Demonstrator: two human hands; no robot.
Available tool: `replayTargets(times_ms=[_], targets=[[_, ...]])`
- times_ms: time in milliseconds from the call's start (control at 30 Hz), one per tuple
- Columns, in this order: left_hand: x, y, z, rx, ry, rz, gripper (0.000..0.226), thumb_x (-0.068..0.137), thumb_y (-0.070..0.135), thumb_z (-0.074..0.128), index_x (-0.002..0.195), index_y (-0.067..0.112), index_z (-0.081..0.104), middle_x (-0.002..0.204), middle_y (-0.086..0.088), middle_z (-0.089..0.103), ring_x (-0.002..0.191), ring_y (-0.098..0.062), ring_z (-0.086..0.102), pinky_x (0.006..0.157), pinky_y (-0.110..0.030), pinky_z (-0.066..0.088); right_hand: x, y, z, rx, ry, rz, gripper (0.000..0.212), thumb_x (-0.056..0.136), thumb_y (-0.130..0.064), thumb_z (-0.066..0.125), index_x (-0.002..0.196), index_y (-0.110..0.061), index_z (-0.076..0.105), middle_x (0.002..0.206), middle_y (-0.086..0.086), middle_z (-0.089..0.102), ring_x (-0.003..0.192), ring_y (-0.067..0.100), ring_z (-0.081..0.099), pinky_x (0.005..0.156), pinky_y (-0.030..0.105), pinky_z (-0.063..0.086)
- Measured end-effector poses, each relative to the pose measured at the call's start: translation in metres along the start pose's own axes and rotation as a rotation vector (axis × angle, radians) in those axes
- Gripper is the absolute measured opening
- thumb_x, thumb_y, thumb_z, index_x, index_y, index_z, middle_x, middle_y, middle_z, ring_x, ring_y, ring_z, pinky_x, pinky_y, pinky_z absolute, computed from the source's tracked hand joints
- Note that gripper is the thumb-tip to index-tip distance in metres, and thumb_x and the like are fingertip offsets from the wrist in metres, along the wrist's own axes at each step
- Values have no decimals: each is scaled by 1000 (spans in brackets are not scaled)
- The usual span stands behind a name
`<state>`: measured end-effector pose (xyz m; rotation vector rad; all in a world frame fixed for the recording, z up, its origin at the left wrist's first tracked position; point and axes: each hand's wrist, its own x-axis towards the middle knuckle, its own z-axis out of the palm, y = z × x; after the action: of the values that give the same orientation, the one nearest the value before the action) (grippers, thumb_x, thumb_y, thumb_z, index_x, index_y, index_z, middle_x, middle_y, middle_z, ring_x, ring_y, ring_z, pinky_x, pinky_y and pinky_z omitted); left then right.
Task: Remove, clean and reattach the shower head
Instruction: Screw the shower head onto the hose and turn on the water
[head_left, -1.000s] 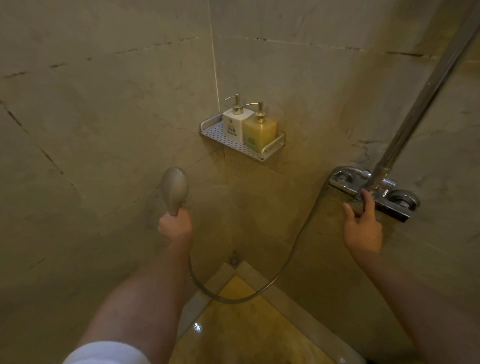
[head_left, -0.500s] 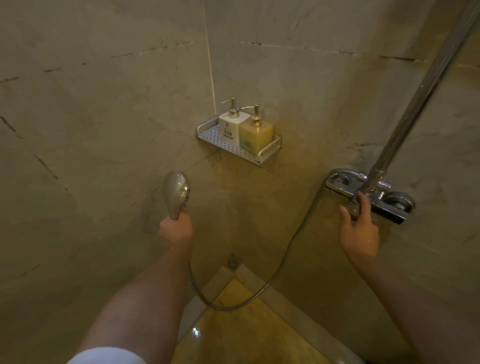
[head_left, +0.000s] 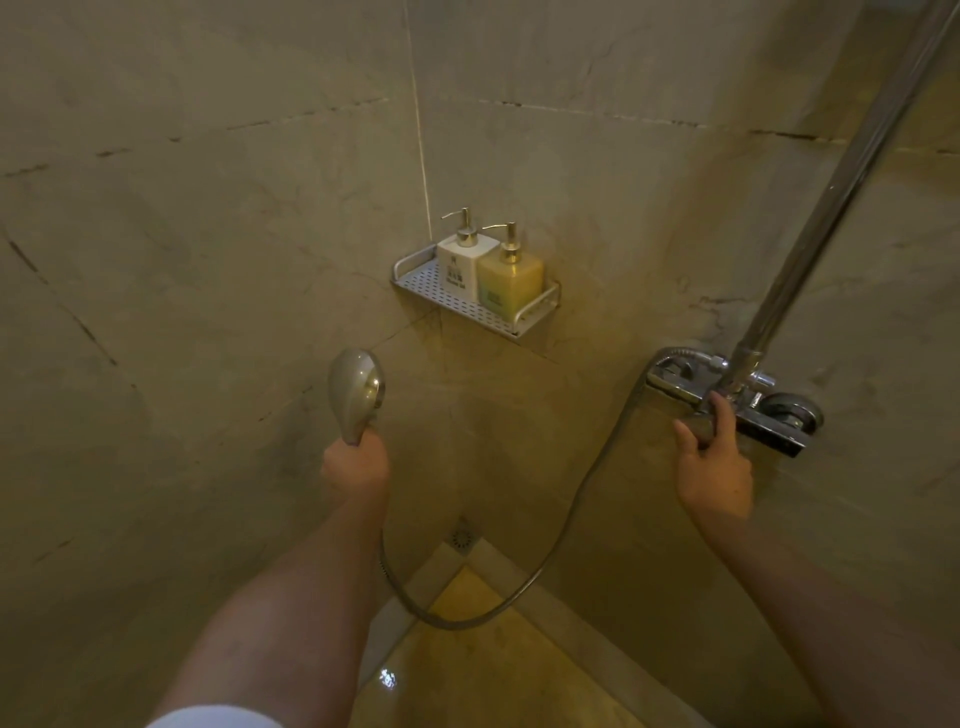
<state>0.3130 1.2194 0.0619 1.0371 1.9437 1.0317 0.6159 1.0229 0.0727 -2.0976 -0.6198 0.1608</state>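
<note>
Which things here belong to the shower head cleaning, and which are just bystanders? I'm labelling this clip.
Part of the job:
shower head, gripped by the left hand
hose
mixer valve, touched by the right hand

Just there:
white pump bottle
yellow pump bottle
wall shelf
riser pipe
floor drain

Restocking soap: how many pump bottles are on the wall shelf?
2: a white bottle on the left and a yellow bottle right beside it, both on the shelf.
</note>
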Motion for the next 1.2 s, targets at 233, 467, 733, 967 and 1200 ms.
replayTargets(times_ms=[233, 467, 733, 967, 1200], targets=[[1, 3, -1, 116, -3, 63, 35, 99, 18, 52, 106, -10, 71, 108, -34, 67, 108, -47, 62, 90, -43, 47, -1, 1, 0, 4, -2, 4, 56, 100, -41, 51, 151, -40, 26, 79, 4, 63, 77, 25, 50, 70, 35, 38], [5, -3, 0, 134, -16, 82, 37, 100, 19, 52, 107, -13, 70, 108, -36, 67, 108, -49, 62, 90, -43, 47, -2, 0, -1, 9, -3, -12, 57, 101, -39, 51, 152, -36, 27, 72, 1, 59, 71, 24, 47, 66, 34, 37], [-6, -2, 7, 86, -65, 77, 39, 97, 22, 59, 109, -14, 69, 108, -37, 67, 107, -50, 62, 90, -45, 49, -3, -1, -1, 20, -11, 5, 58, 100, -41, 51, 152, -36, 26, 78, 1, 59, 85, 31, 60, 70, 35, 39], [-13, -6, 14, 70, -104, 64, 37, 94, 22, 62, 103, -12, 71, 101, -35, 69, 100, -49, 66, 87, -47, 52, -5, -2, -1, 9, -6, -1, 58, 100, -42, 52, 152, -35, 28, 103, 10, 73, 102, 39, 65, 76, 39, 45], [-16, -14, 22, 80, -125, 67, 36, 94, 23, 61, 105, -9, 71, 103, -33, 69, 101, -48, 65, 86, -48, 51, -5, -5, -3, 37, -11, -4, 60, 97, -41, 57, 150, -35, 30, 124, 2, 70, 114, 37, 63, 86, 41, 49]])
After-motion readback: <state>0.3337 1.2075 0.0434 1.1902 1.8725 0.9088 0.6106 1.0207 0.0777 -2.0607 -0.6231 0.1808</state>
